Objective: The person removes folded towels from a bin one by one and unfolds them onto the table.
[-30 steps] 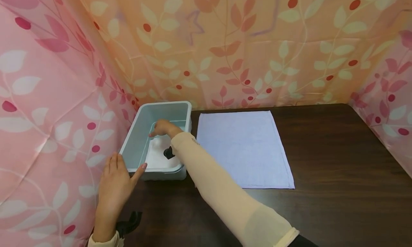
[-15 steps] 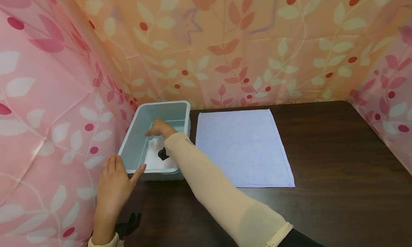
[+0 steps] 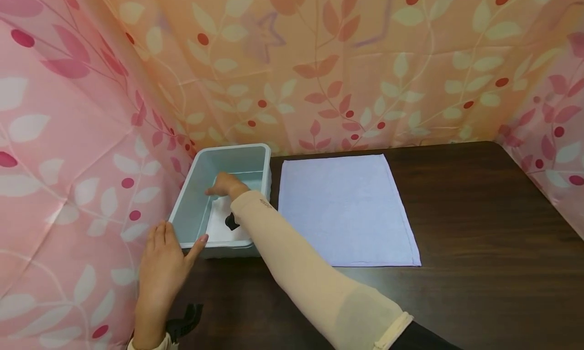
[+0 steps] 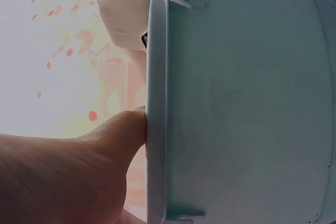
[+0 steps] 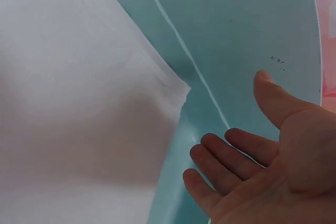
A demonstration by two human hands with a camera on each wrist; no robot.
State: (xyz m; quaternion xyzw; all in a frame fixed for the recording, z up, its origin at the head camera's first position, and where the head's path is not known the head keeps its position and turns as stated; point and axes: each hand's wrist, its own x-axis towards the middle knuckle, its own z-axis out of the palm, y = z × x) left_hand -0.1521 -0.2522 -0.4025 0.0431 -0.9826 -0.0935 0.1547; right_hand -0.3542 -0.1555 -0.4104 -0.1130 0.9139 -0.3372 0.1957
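Observation:
A pale blue-grey plastic bin [image 3: 218,153] stands at the table's left. On its floor lies a folded white cloth [image 5: 89,93], one corner of it plain in the right wrist view. My right hand [image 3: 226,184] reaches down inside the bin, beyond the cloth's far edge. Its fingers [image 5: 226,163] are spread and relaxed beside the cloth's corner, with nothing in them. My left hand [image 3: 164,269] rests at the near left corner of the bin, fingers straight along the rim and thumb [image 4: 128,129] against the front edge.
A light lavender cloth [image 3: 347,208] lies flat on the dark wooden table [image 3: 474,213], just right of the bin. Floral curtains [image 3: 319,76] close off the back and both sides, the left one near the bin.
My right hand has shifted slightly left inside the bin, its sleeve moving with it. The left hand keeps its place on the rim, and the white cloth lies as before.

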